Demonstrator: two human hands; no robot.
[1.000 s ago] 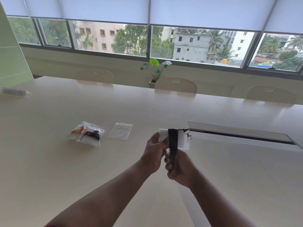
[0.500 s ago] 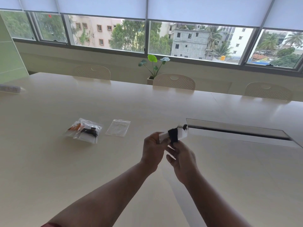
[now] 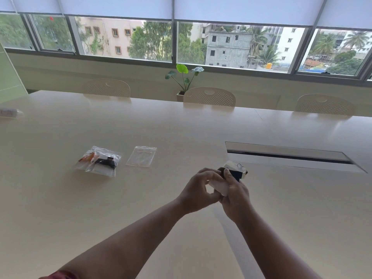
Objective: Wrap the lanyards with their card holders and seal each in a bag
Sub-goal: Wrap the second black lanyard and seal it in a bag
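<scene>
1. Head view: white card holder [image 3: 219, 186] with black lanyard [image 3: 234, 174] wound round it, held above the table [image 3: 281, 218]. Left hand [image 3: 198, 193] pinches its near end; right hand [image 3: 235, 193] grips the wrap, probably so the turns cannot slip.
2. Metal clip [image 3: 242, 168] at the far end.
3. Count: one empty bag [image 3: 141, 156], flat, likely for this bundle; filled bags [image 3: 98, 161] just left of it, apparently two overlapping.
</scene>
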